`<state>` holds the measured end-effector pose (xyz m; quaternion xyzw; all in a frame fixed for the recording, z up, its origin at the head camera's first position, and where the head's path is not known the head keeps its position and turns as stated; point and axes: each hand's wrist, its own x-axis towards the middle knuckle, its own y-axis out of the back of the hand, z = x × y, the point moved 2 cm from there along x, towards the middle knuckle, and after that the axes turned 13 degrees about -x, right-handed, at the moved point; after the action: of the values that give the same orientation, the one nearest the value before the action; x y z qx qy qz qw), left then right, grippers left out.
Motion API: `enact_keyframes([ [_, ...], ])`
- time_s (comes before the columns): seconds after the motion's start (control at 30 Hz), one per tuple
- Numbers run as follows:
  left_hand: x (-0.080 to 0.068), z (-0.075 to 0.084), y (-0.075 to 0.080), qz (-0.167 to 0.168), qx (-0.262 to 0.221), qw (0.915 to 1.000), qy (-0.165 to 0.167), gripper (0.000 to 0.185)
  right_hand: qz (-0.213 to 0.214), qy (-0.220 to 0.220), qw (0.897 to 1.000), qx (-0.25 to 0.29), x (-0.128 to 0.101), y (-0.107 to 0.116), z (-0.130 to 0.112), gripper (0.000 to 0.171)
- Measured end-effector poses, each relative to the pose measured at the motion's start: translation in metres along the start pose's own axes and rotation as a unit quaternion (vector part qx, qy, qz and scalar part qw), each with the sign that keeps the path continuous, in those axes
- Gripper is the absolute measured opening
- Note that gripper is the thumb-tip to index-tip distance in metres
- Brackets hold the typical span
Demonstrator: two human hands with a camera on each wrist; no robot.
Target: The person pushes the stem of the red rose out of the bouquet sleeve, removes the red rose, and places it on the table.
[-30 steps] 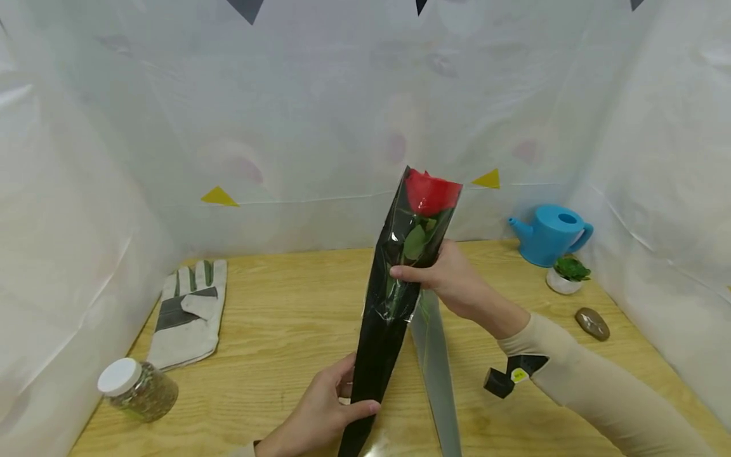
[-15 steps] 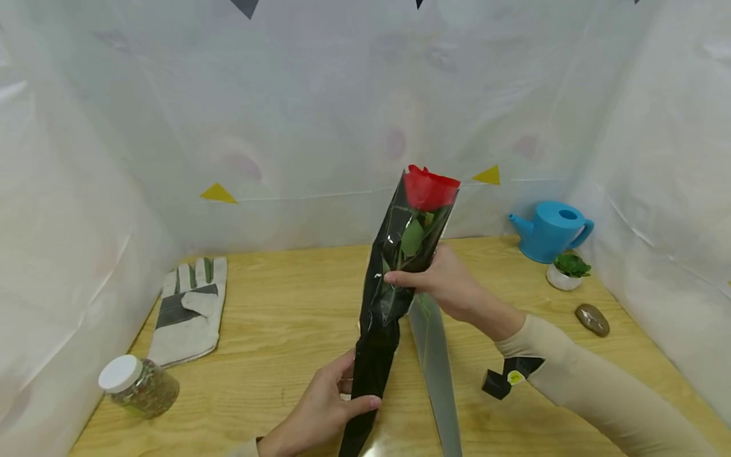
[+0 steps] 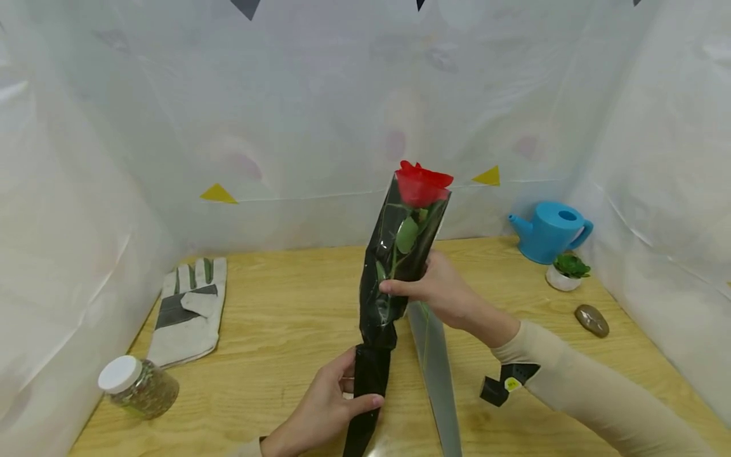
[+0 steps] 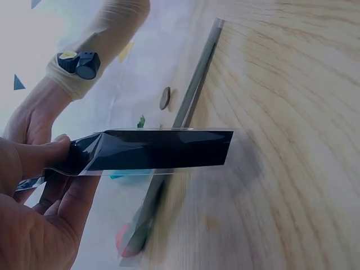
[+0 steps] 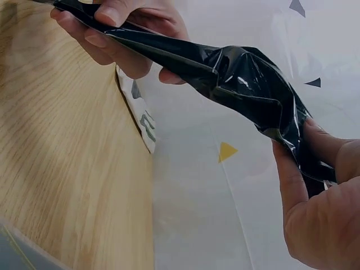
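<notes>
Mid-sleeving: my left hand [image 3: 328, 412] pinches the black sleeve [image 3: 374, 355] low, my right hand [image 3: 436, 285] grips it mid-stem over the table [image 3: 274, 330], rose [image 3: 421, 183] poking out top; next I'd judge: ease sleeve up without crumpling.

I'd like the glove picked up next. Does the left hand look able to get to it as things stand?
Probably not yet: the left hand grips the black sleeve holding the rose. Once freed, bare table lies between it and the glove.
</notes>
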<state>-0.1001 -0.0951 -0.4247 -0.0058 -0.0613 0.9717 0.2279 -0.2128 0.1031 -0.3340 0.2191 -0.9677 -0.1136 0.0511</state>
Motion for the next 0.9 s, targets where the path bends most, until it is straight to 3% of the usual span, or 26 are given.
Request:
enact_keyframes([
  [0.47,0.002,-0.001,-0.003,0.011,-0.017,0.9998,-0.009,0.056,-0.011,0.040,0.999,0.001,-0.001,-0.008,0.005,0.060],
  [0.67,0.006,0.001,-0.002,0.013,-0.017,0.9997,-0.012,0.057,0.004,0.021,1.000,-0.014,-0.002,-0.010,0.006,0.059],
  [0.9,0.007,0.004,-0.001,0.016,-0.013,0.9997,-0.014,0.057,-0.013,0.009,0.999,0.031,-0.004,-0.010,0.007,0.058],
])
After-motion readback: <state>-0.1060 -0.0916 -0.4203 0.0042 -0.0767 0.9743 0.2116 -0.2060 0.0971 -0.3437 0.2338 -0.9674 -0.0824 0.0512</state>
